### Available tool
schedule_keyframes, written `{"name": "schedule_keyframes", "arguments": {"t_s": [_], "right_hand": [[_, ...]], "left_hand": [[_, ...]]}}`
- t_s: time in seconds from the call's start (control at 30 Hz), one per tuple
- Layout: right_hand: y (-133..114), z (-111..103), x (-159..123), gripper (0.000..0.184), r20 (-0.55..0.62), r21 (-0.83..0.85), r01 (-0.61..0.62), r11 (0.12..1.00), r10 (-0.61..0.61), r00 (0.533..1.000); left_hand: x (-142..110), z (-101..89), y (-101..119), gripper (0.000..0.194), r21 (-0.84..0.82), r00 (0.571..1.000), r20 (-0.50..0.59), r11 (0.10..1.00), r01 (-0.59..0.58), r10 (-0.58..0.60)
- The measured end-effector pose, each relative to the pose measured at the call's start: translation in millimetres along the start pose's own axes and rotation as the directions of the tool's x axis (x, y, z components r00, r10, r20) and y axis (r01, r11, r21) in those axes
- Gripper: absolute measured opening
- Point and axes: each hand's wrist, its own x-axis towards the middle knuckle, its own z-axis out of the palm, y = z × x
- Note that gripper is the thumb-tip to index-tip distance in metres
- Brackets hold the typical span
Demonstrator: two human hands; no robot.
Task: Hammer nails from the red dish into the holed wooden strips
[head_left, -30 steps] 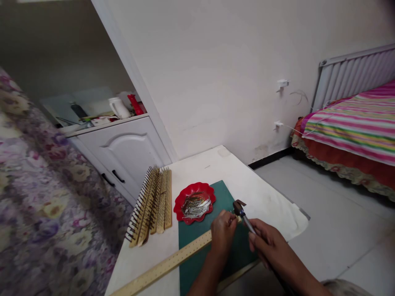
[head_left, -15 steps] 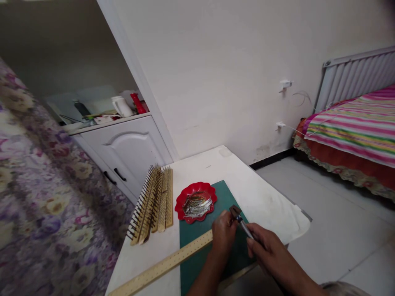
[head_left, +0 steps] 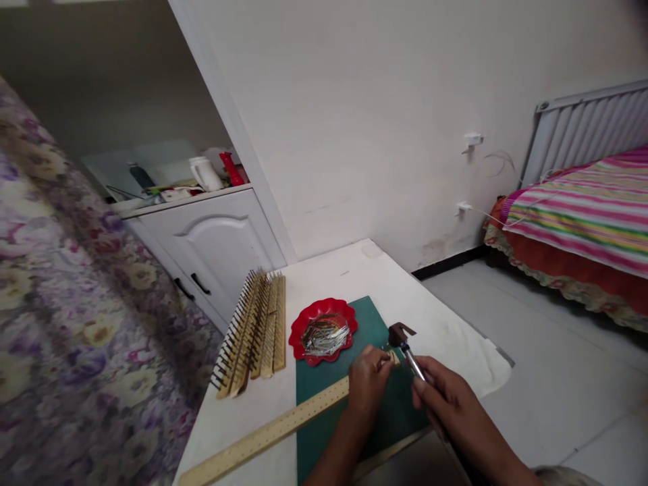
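Note:
My left hand (head_left: 368, 378) is closed in a pinch over the far end of a pale wooden strip (head_left: 273, 430) with rows of small holes. Its fingertips are on a thin nail, mostly hidden by the fingers. In my right hand (head_left: 445, 391) is a hammer (head_left: 415, 363) with a metal shaft, its dark head raised just beyond the left fingertips. Under the strip's far part lies a green cutting mat (head_left: 324, 385). A red scalloped dish (head_left: 298, 331) full of loose nails sits on the mat's far left edge.
Several wooden strips bristling with nails (head_left: 253, 331) lie on the left of the white table (head_left: 337, 270). A floral curtain (head_left: 101, 324) hangs at left beside a white cabinet (head_left: 227, 236). A bed (head_left: 582, 209) stands at far right.
The hammer's head has risen and swung right, away from my left fingertips, uncovering the strip's end. My left hand has stayed nearly in place. The view has shifted slightly.

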Motion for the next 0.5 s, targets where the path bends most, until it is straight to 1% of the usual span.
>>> {"name": "schedule_keyframes", "arguments": {"t_s": [0.1, 0.23, 0.3, 0.5], "right_hand": [[0.3, -2.0, 0.6, 0.028, -0.004, 0.008, 0.000, 1.000, 0.000, 1.000], [3.1, 1.1, 1.5, 0.030, 0.036, -0.003, -0.024, 1.000, 0.024, 0.999], [5.9, 3.7, 2.6, 0.031, 0.053, -0.029, -0.015, 0.999, 0.017, 0.998], [13.1, 5.7, 5.7, 0.022, 0.047, -0.238, 0.082, 0.968, -0.072, 0.996]], "left_hand": [[-0.4, -0.2, 0.0, 0.012, -0.017, 1.000, -0.012, 1.000, 0.011, -0.012], [0.3, -0.2, 1.5, 0.014, -0.033, 0.999, -0.010, 0.999, 0.033, -0.033], [0.6, -0.1, 2.4, 0.014, -0.040, 0.999, -0.006, 0.998, 0.040, -0.040], [0.4, 0.9, 1.3, 0.018, 0.007, 0.999, -0.017, 0.999, 0.046, -0.046]]}}
